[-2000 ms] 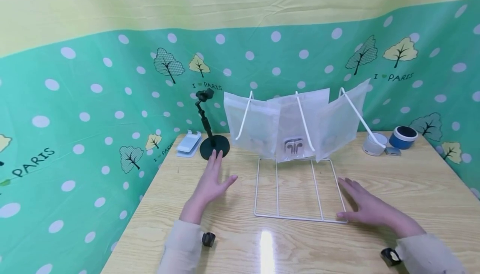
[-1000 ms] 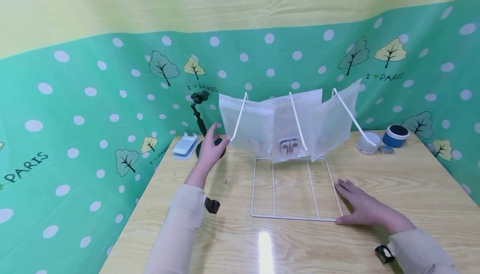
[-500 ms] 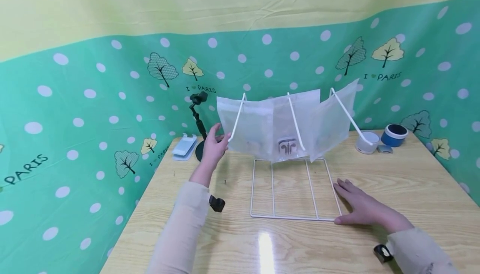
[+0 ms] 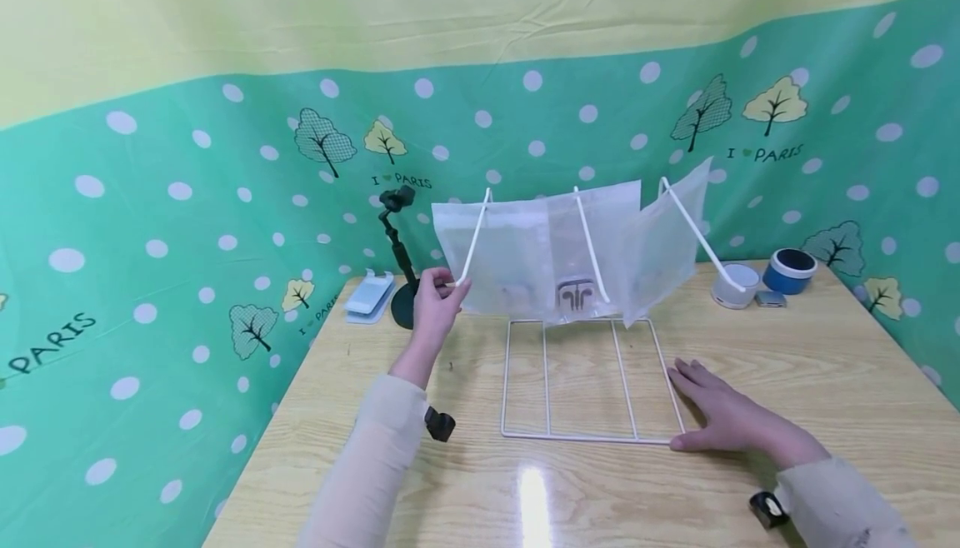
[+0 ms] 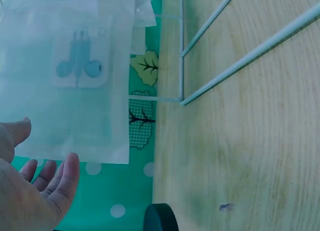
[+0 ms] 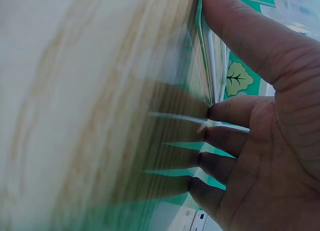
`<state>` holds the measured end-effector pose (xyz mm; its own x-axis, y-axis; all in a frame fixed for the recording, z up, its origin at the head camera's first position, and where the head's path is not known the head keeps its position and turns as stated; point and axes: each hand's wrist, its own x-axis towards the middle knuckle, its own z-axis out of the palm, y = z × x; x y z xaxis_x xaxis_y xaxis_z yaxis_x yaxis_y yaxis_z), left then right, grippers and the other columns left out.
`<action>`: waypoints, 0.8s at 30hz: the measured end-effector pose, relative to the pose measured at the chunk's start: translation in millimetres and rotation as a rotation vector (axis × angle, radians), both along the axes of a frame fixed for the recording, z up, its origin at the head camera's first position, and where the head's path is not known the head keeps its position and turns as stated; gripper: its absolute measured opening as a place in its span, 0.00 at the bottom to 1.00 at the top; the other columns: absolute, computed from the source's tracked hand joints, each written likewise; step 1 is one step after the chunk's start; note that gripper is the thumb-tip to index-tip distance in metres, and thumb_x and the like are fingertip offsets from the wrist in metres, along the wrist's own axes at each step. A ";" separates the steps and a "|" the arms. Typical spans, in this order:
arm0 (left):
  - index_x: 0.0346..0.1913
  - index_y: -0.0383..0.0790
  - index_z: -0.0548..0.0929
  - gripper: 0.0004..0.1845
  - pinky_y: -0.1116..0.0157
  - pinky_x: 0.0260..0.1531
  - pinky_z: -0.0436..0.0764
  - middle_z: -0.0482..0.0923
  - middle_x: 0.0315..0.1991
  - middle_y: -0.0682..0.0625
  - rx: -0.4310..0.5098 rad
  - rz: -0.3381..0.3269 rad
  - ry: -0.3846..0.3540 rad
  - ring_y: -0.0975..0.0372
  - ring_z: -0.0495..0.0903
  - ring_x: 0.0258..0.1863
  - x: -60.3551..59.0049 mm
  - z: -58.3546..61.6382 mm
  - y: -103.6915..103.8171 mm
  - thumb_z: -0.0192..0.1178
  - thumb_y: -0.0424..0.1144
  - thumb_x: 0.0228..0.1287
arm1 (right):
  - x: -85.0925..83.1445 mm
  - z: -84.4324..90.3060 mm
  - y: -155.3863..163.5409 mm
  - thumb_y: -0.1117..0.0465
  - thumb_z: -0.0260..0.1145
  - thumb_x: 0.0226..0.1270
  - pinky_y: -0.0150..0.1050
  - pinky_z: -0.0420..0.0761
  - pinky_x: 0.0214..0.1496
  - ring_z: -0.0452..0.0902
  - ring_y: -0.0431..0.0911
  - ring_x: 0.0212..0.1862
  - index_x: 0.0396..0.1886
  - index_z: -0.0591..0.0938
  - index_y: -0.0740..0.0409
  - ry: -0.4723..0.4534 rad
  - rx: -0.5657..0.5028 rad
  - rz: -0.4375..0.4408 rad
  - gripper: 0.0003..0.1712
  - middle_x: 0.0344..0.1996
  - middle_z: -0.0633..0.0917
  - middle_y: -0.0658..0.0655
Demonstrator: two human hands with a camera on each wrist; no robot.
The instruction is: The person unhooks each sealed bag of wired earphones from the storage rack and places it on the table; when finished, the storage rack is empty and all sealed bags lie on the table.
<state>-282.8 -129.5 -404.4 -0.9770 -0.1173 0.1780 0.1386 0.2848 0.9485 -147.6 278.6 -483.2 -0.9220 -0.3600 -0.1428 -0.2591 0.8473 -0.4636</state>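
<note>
Snagging the left pouch [image 4: 513, 252] at eight o'clock with my unclosed left grip [image 4: 437, 306] (right grip [image 4: 716, 415] splayed) could tip the rack [image 4: 585, 438].

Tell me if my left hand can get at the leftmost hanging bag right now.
Likely yes: the left hand is right beside the leftmost bag, with only the white hook close by.

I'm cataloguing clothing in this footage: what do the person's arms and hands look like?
The left hand and right hand are ungloved. The left sleeve and right sleeve are long, plain-looking and off-white. A small black device sits by the left cuff, a similar black unit by the right.
</note>
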 end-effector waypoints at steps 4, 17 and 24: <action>0.55 0.33 0.72 0.22 0.62 0.40 0.81 0.76 0.49 0.40 -0.029 0.042 0.019 0.51 0.79 0.46 1.5 -4.2 -0.8 0.66 0.41 0.64 | 0.6 -0.6 0.0 0.31 0.73 0.44 0.72 0.56 0.65 0.47 0.75 0.69 0.71 0.62 0.71 0.011 -0.006 0.006 0.65 0.70 0.57 0.77; 0.43 0.31 0.83 0.15 0.66 0.37 0.76 0.81 0.38 0.42 0.005 -0.023 0.053 0.58 0.77 0.38 3.2 -14.1 -3.5 0.64 0.42 0.66 | 0.1 -0.1 1.5 0.31 0.73 0.44 0.72 0.55 0.65 0.46 0.76 0.69 0.71 0.62 0.70 -0.006 -0.012 0.000 0.65 0.71 0.56 0.77; 0.49 0.29 0.83 0.15 0.55 0.48 0.80 0.82 0.47 0.36 0.009 -0.094 0.060 0.50 0.80 0.47 12.9 -5.9 -9.4 0.61 0.39 0.68 | 1.6 -0.4 0.3 0.32 0.73 0.44 0.72 0.56 0.65 0.47 0.76 0.69 0.71 0.62 0.71 0.013 -0.025 0.007 0.64 0.70 0.56 0.77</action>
